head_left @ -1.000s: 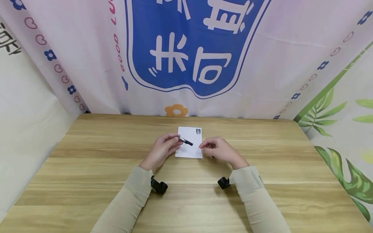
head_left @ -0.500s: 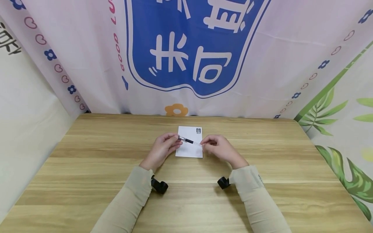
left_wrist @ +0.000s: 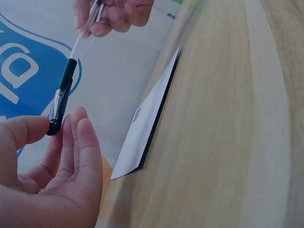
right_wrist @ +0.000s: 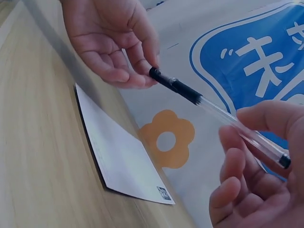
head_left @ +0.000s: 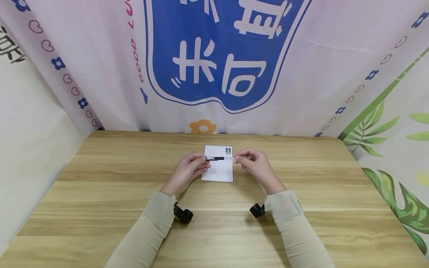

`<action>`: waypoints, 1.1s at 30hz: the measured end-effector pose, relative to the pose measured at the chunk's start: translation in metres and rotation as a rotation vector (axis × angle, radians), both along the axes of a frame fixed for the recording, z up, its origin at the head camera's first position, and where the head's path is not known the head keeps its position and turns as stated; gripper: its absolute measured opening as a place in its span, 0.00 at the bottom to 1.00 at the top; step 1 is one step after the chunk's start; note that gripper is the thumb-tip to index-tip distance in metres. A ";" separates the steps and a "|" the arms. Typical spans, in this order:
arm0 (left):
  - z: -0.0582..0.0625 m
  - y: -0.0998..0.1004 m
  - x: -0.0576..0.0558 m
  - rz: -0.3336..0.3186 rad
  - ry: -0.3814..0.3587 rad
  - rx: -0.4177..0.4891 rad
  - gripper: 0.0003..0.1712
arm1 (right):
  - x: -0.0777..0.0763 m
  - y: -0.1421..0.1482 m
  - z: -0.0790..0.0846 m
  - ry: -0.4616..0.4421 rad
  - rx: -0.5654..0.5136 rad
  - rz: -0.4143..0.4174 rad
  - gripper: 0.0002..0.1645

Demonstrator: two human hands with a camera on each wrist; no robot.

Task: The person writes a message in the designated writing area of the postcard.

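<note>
Up comes the pinching right hand [head_left: 256, 169], swinging the clear-barrelled pen [right_wrist: 218, 112] level, left hand [head_left: 187, 170] pinching opposite, both ends seemingly secure.

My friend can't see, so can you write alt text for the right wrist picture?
A pen is held up: the left hand pinches its black clip end, the right hand its clear barrel. A white card lies on a wooden table.
</note>
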State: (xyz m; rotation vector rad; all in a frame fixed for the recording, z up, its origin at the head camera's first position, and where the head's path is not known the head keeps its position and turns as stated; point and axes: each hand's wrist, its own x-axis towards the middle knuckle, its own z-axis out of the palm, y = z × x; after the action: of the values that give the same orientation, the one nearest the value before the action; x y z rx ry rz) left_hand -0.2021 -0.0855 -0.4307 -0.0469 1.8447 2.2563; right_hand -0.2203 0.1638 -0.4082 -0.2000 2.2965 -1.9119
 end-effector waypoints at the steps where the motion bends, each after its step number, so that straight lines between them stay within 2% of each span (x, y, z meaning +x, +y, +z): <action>1: 0.000 0.000 0.000 -0.006 0.003 -0.003 0.17 | 0.000 0.000 0.000 -0.009 -0.028 -0.012 0.12; 4: 0.001 0.002 0.002 -0.026 0.012 -0.016 0.16 | -0.001 -0.002 0.001 -0.031 -0.129 -0.041 0.11; 7: 0.002 0.004 0.003 -0.039 0.015 -0.025 0.16 | -0.001 -0.003 0.001 -0.047 -0.226 -0.061 0.05; 12: 0.004 0.006 0.004 -0.044 0.017 -0.038 0.15 | 0.000 -0.009 0.000 -0.044 -0.347 -0.044 0.03; 14: 0.005 0.007 0.005 -0.051 0.023 -0.045 0.15 | 0.000 -0.012 -0.002 -0.040 -0.356 -0.028 0.03; 24: 0.007 0.011 0.007 -0.103 0.042 -0.070 0.17 | 0.001 -0.020 -0.014 0.002 -0.254 -0.003 0.06; 33: 0.008 0.015 0.008 -0.178 0.072 -0.112 0.17 | 0.005 -0.023 -0.018 -0.032 -0.318 0.015 0.03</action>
State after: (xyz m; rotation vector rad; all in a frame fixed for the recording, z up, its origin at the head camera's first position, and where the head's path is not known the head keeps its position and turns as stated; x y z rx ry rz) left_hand -0.1938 -0.0705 -0.4226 0.1758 1.9272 2.0589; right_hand -0.2150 0.1413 -0.4263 -0.2181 1.9538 -2.2450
